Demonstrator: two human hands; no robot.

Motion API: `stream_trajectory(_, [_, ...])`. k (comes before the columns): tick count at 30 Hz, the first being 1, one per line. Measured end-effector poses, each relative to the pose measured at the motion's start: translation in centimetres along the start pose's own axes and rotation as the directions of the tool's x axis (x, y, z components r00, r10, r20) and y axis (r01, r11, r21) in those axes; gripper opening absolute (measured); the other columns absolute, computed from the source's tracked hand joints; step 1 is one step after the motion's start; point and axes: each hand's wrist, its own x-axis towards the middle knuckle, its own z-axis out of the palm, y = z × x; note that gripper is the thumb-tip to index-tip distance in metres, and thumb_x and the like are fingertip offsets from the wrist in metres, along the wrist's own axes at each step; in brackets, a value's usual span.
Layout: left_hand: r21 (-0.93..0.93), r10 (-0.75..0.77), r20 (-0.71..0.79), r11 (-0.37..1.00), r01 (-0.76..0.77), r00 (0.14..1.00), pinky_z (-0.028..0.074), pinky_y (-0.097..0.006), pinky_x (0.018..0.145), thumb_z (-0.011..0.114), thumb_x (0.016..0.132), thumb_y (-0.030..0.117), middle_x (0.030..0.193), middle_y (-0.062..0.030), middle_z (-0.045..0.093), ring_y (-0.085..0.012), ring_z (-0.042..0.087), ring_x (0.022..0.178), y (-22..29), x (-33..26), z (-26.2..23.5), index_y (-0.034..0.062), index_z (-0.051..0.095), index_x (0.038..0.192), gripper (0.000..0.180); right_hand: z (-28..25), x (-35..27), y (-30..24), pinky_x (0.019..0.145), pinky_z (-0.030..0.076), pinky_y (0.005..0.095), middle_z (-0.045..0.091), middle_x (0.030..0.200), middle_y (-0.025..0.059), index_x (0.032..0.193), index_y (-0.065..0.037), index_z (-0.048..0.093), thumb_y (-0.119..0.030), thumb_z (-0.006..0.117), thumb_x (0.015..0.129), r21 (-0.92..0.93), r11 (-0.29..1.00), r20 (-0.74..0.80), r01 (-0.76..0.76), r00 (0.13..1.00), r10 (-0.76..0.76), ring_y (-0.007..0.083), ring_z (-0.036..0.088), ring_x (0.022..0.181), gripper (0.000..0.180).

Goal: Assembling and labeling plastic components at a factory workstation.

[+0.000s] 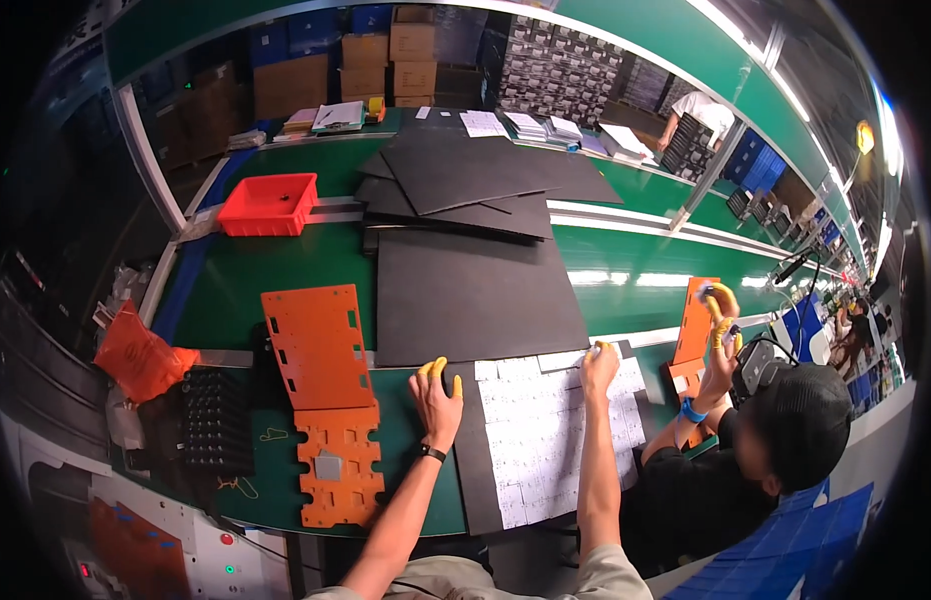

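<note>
A white sheet of printed labels in a grid lies on a dark board in front of me. My right hand is at the sheet's far edge, its fingertips pinched together; what is between them is too small to make out. At the board's far left corner, my left hand has yellow finger covers and its bent fingers apart, with nothing in them. Just beyond both hands lies a large black sheet. Left of my left hand stands an orange fixture plate with cutouts, holding a small grey square piece.
A red bin stands far left, beside stacked black sheets. An orange bag and a black ribbed tray are at left. A co-worker sits close on my right, one raised hand by another orange fixture.
</note>
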Motion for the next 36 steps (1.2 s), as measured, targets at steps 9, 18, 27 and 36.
stream_trajectory(9, [-0.046,0.198,0.323,0.98,-0.194,0.925,0.024,-0.049,0.119,0.07,0.089,0.025,0.153,-0.0229,0.037,-0.0386,0.03,0.144,0.7,-4.0,1.6,-0.003,0.039,0.146,0.072,-1.0,-7.4,-4.1,0.112,0.031,0.0582,0.053,0.135,0.0264,0.125,0.006,0.056,-0.021,0.065,0.092,0.072,0.942,0.202,0.328,0.92,-0.336,0.0402,0.049,0.128,0.044])
stream_trajectory(18, [0.091,0.203,0.428,0.96,-0.266,0.88,0.02,-0.049,0.121,0.061,0.094,0.036,0.155,-0.0252,0.031,-0.039,0.024,0.147,0.3,-4.3,1.5,-0.0101,0.033,0.146,0.076,-2.4,-8.1,-4.7,0.115,0.027,0.0571,0.051,0.139,0.0239,0.132,0.007,0.053,-0.025,0.057,0.096,0.05,0.949,0.308,0.31,0.899,-0.31,0.0371,0.048,0.131,0.048])
stream_trajectory(27, [0.09,0.207,0.411,0.96,-0.265,0.888,0.02,-0.05,0.121,0.058,0.096,0.038,0.154,-0.0256,0.034,-0.0395,0.024,0.147,0.6,-4.2,1.4,-0.0074,0.039,0.144,0.069,-2.5,-8.8,-6.3,0.117,0.025,0.056,0.051,0.141,0.0228,0.132,0.006,0.053,-0.027,0.058,0.096,0.102,0.946,0.353,0.308,0.878,-0.324,0.0364,0.046,0.133,0.049])
stream_trajectory(36, [0.077,0.21,0.402,0.962,-0.261,0.891,0.019,-0.052,0.121,0.057,0.096,0.038,0.152,-0.0265,0.035,-0.0402,0.024,0.146,0.6,-4.1,1.3,-0.0067,0.041,0.143,0.067,-3.8,-8.6,-5.7,0.115,0.028,0.0538,0.054,0.138,0.0226,0.129,0.006,0.057,-0.021,0.058,0.095,0.141,0.938,0.384,0.318,0.855,-0.348,0.0369,0.048,0.132,0.043])
